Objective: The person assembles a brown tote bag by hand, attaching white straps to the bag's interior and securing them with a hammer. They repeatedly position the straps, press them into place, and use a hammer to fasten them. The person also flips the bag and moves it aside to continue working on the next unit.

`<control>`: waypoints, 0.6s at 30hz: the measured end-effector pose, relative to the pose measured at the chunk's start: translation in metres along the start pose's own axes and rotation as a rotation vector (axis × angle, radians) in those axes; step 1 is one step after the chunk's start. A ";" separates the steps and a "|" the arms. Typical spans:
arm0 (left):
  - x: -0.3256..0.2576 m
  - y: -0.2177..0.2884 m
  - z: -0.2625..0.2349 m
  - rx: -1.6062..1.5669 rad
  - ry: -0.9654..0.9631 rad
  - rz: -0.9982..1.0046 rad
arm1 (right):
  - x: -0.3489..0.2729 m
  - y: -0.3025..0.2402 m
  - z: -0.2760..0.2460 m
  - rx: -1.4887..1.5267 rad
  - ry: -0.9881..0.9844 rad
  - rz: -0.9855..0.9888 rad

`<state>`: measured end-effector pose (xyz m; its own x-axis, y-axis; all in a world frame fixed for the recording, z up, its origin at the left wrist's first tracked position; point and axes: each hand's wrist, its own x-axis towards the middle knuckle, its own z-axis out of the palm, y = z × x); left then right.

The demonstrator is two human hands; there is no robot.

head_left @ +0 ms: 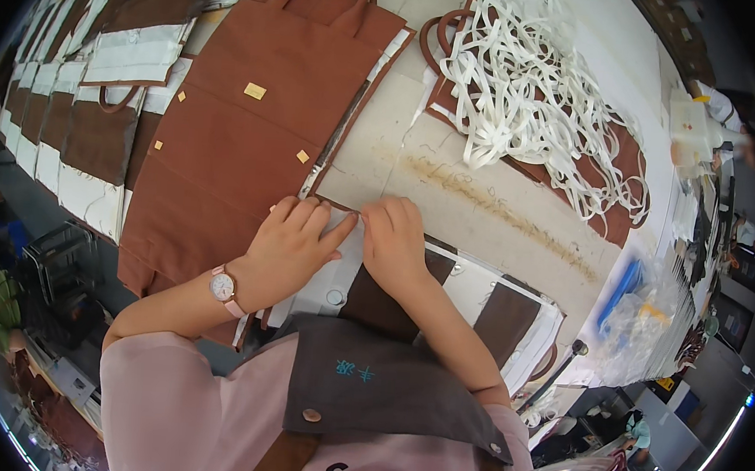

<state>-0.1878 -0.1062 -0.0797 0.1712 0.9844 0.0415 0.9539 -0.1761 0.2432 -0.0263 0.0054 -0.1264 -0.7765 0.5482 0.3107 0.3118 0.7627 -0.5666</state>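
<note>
In front of me on the table lies a white bag lining [334, 278] with dark brown patches and a round metal snap. My left hand [294, 245], with a pink-strapped watch on its wrist, is closed over the lining's far edge, index finger reaching to the right. Right beside it my right hand [392, 241] is pinched on the same edge, its fingers bent. The fingertips of both hands nearly meet there, and what lies under them is partly hidden. Left of my hands rests a reddish-brown handbag [253, 131] with two handles and small gold-coloured pieces on it.
A tangled heap of white strips [528, 88] lies on another brown bag piece [615, 221] at the far right. Several brown-and-white panels [100, 133] are laid in overlapping rows at the left. A clear plastic bag [644, 307] sits by the right table edge.
</note>
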 end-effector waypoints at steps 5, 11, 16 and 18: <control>-0.003 0.000 0.002 0.021 0.005 -0.009 | -0.006 0.006 -0.006 0.035 -0.028 -0.082; -0.003 -0.003 0.004 -0.017 0.013 -0.021 | -0.006 0.005 -0.015 0.042 -0.067 -0.109; 0.001 -0.003 -0.002 -0.005 0.005 0.001 | -0.010 0.006 -0.014 0.040 -0.062 -0.090; 0.002 -0.003 -0.003 0.002 -0.009 0.001 | -0.008 0.003 -0.013 0.039 -0.038 -0.046</control>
<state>-0.1906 -0.1036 -0.0774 0.1748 0.9841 0.0327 0.9540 -0.1774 0.2415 -0.0121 0.0079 -0.1202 -0.8102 0.4986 0.3083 0.2539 0.7725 -0.5820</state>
